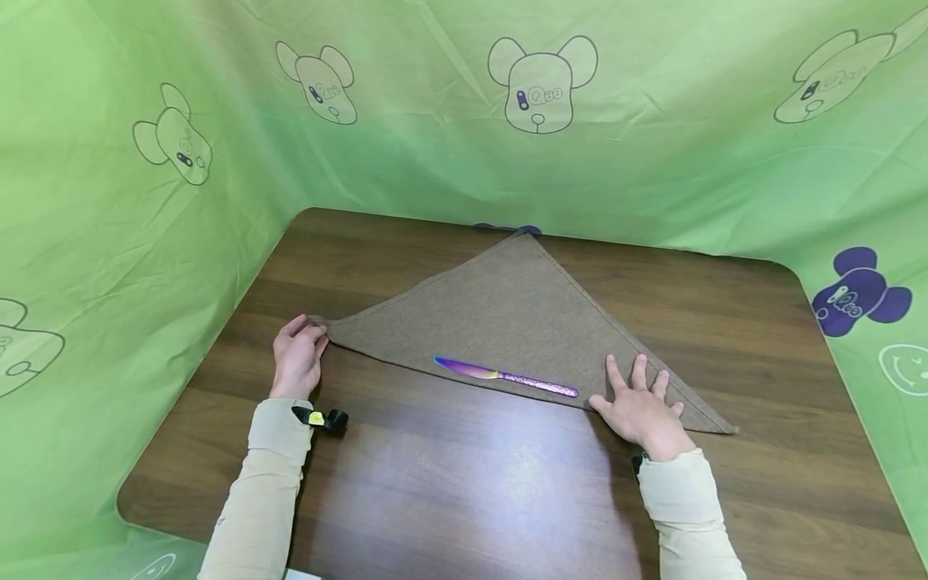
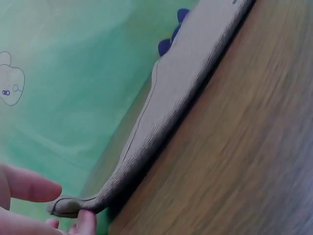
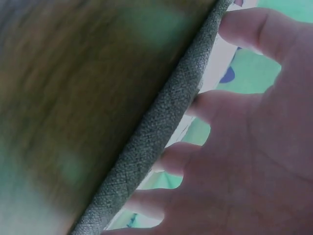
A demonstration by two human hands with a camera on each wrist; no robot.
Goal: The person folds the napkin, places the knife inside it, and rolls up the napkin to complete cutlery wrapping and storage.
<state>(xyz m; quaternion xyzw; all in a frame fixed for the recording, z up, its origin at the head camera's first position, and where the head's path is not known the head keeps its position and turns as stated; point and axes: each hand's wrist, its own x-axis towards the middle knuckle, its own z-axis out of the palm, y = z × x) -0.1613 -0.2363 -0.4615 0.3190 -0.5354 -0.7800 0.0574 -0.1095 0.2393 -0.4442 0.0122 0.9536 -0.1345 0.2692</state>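
Observation:
A grey-brown cloth napkin point(image 1: 493, 314), folded into a triangle, lies on the table with its long folded edge toward me. My left hand point(image 1: 297, 354) holds its left corner between thumb and fingers. In the left wrist view that corner point(image 2: 68, 205) rises a little off the wood. Fingers spread, my right hand point(image 1: 641, 407) rests on the cloth near the right corner. From the right wrist view its fingertips lie along the folded edge point(image 3: 151, 132). A shiny purple-blue table knife point(image 1: 507, 376) lies on the cloth along the fold, between both hands, its blade toward the left.
The brown wooden table point(image 1: 464, 491) has rounded corners. Green printed curtains point(image 1: 413, 121) hang behind it and at both sides. A small white piece point(image 1: 300, 574) shows at the bottom edge, beside the left sleeve. Each wrist carries a dark strap point(image 1: 322, 420).

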